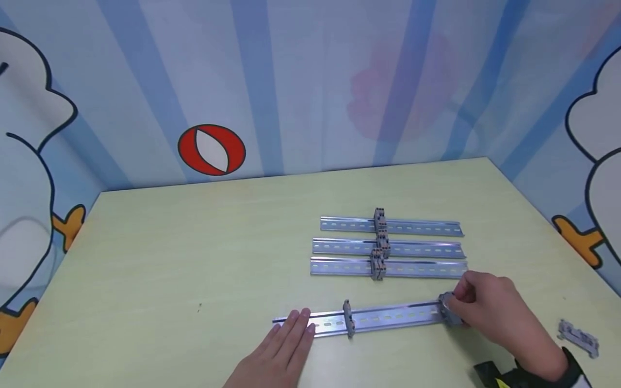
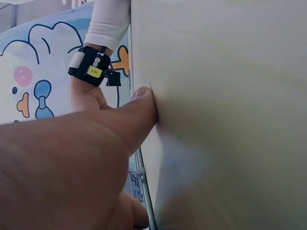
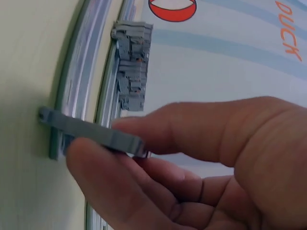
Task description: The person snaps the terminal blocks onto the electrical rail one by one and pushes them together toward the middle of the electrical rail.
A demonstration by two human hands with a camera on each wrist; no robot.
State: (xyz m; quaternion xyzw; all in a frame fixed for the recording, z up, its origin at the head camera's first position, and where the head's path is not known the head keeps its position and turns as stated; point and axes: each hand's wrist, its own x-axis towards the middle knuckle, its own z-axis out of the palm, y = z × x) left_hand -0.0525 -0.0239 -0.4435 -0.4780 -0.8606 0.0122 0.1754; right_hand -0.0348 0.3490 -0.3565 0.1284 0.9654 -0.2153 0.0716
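A slotted metal DIN rail (image 1: 398,317) lies nearest me on the table. My left hand (image 1: 278,353) rests on its left end, fingers straight and close together. Right of those fingers, a thin grey terminal block (image 1: 348,319) sits across the rail. At the rail's right end my right hand (image 1: 502,315) pinches another grey terminal block (image 3: 96,133) between thumb and fingers. In the right wrist view this block lies crosswise over the rail's end. The left wrist view shows my left thumb (image 2: 141,108) against the tabletop, with the rail's edge low beside it.
Behind, three more DIN rails (image 1: 427,267) lie parallel, with grey terminal blocks (image 1: 380,231) clustered across their middles. A loose terminal block (image 1: 579,338) lies on the table (image 1: 194,258) to the right. Printed cloth walls (image 1: 301,97) stand along the table's back and sides.
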